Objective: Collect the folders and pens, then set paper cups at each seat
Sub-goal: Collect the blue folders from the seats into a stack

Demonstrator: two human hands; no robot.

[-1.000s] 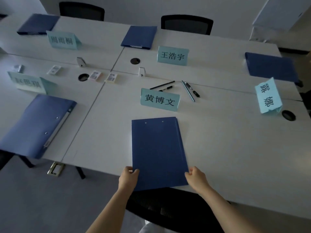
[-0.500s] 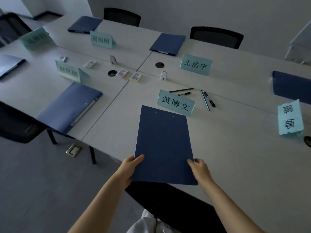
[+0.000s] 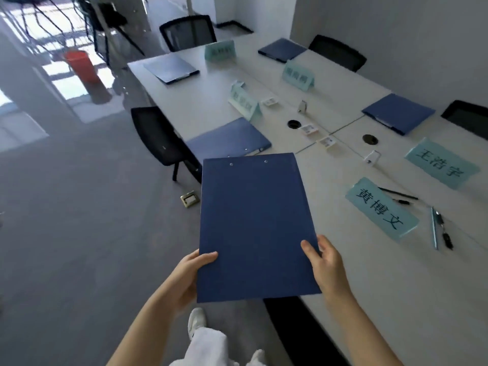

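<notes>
Now both hands, left hand (image 3: 191, 276) and right hand (image 3: 326, 268), pinch the dark blue folder's (image 3: 254, 225) near corners, holding it above the table (image 3: 396, 286) edge, long axis pointing away.

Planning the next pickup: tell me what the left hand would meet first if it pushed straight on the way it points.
Probably the lighter blue folder lying at the table edge ahead. The left hand grips the dark blue folder, whose far edge leads and would likely get there first; depth is unclear.
</notes>
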